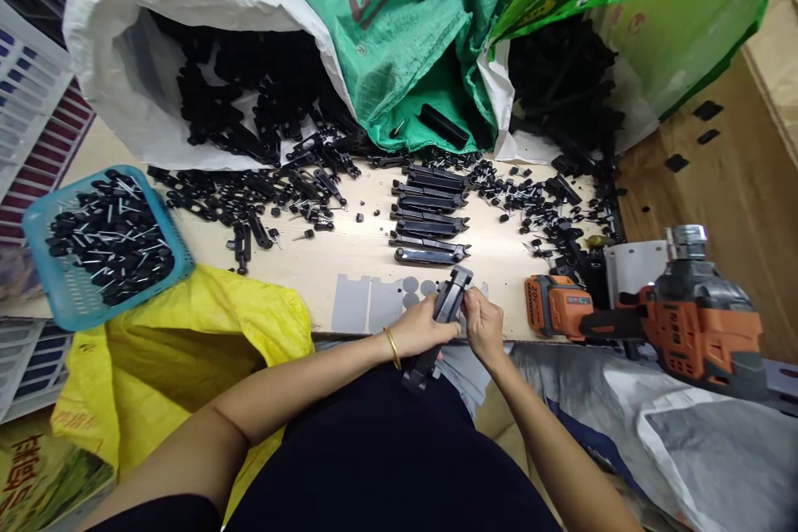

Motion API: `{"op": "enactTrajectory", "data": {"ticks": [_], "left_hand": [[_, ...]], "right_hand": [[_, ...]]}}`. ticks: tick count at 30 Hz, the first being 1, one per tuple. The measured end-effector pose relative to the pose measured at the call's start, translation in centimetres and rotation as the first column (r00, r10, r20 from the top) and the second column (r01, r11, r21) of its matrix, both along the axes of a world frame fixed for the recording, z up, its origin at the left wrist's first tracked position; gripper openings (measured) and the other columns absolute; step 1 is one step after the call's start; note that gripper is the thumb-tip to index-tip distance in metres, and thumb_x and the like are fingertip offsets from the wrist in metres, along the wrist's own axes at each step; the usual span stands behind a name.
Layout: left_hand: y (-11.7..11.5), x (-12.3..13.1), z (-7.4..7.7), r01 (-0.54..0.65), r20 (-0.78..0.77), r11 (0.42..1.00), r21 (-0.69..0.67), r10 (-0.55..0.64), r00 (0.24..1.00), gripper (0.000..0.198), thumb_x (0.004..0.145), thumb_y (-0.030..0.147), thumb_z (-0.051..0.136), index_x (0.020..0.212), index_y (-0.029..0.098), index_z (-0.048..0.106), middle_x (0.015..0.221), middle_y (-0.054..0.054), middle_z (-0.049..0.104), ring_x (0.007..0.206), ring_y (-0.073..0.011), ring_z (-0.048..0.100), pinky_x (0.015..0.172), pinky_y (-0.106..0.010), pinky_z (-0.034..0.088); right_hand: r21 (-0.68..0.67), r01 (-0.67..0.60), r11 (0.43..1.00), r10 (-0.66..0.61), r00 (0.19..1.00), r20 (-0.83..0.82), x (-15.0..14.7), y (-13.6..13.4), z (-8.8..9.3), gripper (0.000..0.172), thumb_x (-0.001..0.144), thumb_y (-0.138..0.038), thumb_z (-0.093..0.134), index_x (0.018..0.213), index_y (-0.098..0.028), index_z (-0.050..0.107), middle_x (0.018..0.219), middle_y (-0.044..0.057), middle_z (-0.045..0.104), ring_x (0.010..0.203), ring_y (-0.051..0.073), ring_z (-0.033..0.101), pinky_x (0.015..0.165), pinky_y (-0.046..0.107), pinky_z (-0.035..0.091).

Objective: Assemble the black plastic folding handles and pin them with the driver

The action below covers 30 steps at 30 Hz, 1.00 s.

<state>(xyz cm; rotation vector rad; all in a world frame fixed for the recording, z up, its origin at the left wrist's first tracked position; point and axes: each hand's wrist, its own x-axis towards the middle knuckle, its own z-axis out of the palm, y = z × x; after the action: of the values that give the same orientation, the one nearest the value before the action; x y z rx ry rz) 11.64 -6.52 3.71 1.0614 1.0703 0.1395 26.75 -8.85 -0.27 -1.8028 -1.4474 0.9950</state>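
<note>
My left hand [425, 327] is wrapped round a long black plastic bracket [450, 299], which tilts up and to the right in front of my body. My right hand [483, 321] is closed, its fingers pinched at the bracket's upper right side; whatever lies between those fingers is hidden. Just beyond, a neat column of similar black brackets [430, 226] lies crosswise on the table [299, 274]. Under and beside my hands, grey flat shapes [352, 303], some rectangular and some round, show on the table's near edge.
At left stands a blue basket [180, 253] of black-headed screws. White [100, 41], green [399, 41] and bright green sacks [704, 25] line the back, with black parts spilling out. An orange cordless power tool [692, 324] lies at right. A yellow bag [274, 307] hangs at front left.
</note>
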Motion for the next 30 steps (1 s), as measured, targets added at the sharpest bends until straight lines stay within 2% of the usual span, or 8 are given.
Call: {"op": "enactTrajectory", "data": {"ticks": [2,4,7,10,17,23,27,30], "left_hand": [[-0.3,0.1,-0.6,0.122,-0.233,0.936,0.331,-0.044,0.971,0.039,0.076,0.032,0.056,0.109,0.017,0.041,0.081,-0.005,0.062,0.07,-0.0248,0.067,0.061,-0.035,0.052],[-0.4,-0.1,-1.3,0.298,-0.413,0.783,0.547,-0.058,0.909,0.047,0.078,0.032,0.057,0.118,0.016,0.037,0.094,-0.01,0.063,0.083,-0.028,0.066,0.068,-0.037,0.051],[-0.4,-1.1,-2.2,0.504,-0.554,0.563,0.656,-0.095,0.827,0.06,0.078,0.028,0.062,0.127,0.018,0.03,0.108,-0.011,0.058,0.09,-0.0261,0.063,0.072,-0.034,0.049],[0.0,-2.1,-2.9,0.582,-0.598,0.446,0.679,-0.124,0.792,0.068,0.073,0.025,0.069,0.129,0.021,0.029,0.108,-0.009,0.055,0.09,-0.0235,0.06,0.074,-0.034,0.048],[0.8,-3.2,-3.8,0.613,-0.608,0.297,0.732,-0.119,0.785,0.06,0.075,0.02,0.066,0.126,0.021,0.035,0.103,-0.006,0.054,0.089,-0.0226,0.055,0.08,-0.035,0.045],[1.6,-4.7,-5.3,0.588,-0.546,0.094,0.804,-0.276,0.791,0.033,0.09,0.018,0.043,0.121,0.026,0.044,0.095,-0.005,0.056,0.088,-0.0199,0.052,0.083,-0.034,0.041],[2.0,-4.9,-5.7,0.529,-0.455,0.135,0.838,-0.362,0.814,0.029,0.09,0.019,0.043,0.117,0.026,0.047,0.095,-0.006,0.057,0.09,-0.0192,0.053,0.086,-0.035,0.04],[2.0,-4.5,-5.0,0.422,-0.32,0.41,0.809,-0.295,0.9,0.04,0.082,0.029,0.058,0.119,0.021,0.044,0.102,-0.008,0.058,0.093,-0.0217,0.056,0.083,-0.034,0.043]], "right_hand": [[-0.225,0.137,0.965,-0.209,0.917,-0.34,-0.8,-0.2,-0.1,0.048,0.083,-0.065,0.036,0.06,-0.022,0.035,0.045,-0.007,0.029,0.039,0.007,0.025,0.039,0.022,0.023],[-0.441,0.13,0.888,-0.383,0.739,-0.554,-1.3,-0.3,0.0,0.05,0.078,-0.068,0.042,0.059,-0.023,0.03,0.041,-0.01,0.019,0.034,0.005,0.015,0.034,0.02,0.016],[-0.614,-0.029,0.789,-0.483,0.59,-0.647,-1.2,-0.2,0.2,0.054,0.074,-0.065,0.051,0.056,-0.022,0.025,0.038,-0.011,0.017,0.032,0.003,0.012,0.03,0.017,0.014],[-0.697,-0.169,0.697,-0.536,0.523,-0.663,-0.6,0.0,0.4,0.055,0.074,-0.059,0.058,0.054,-0.021,0.024,0.036,-0.011,0.019,0.031,0.002,0.014,0.03,0.015,0.014],[-0.778,-0.258,0.573,-0.546,0.588,-0.597,0.1,0.7,0.6,0.057,0.071,-0.062,0.061,0.054,-0.02,0.025,0.035,-0.011,0.023,0.03,0.0,0.014,0.029,0.014,0.013],[-0.846,-0.411,0.34,-0.491,0.689,-0.532,0.9,-0.7,0.5,0.059,0.077,-0.064,0.051,0.051,-0.02,0.023,0.032,-0.011,0.021,0.028,0.001,0.013,0.028,0.013,0.009],[-0.828,-0.462,0.316,-0.402,0.725,-0.559,0.9,-0.7,0.9,0.059,0.074,-0.068,0.05,0.05,-0.02,0.024,0.033,-0.011,0.021,0.029,0.002,0.013,0.03,0.015,0.008],[-0.757,-0.318,0.571,-0.221,0.828,-0.515,0.5,0.7,2.0,0.054,0.077,-0.07,0.044,0.056,-0.021,0.033,0.037,-0.009,0.029,0.031,0.004,0.02,0.032,0.018,0.016]]}}
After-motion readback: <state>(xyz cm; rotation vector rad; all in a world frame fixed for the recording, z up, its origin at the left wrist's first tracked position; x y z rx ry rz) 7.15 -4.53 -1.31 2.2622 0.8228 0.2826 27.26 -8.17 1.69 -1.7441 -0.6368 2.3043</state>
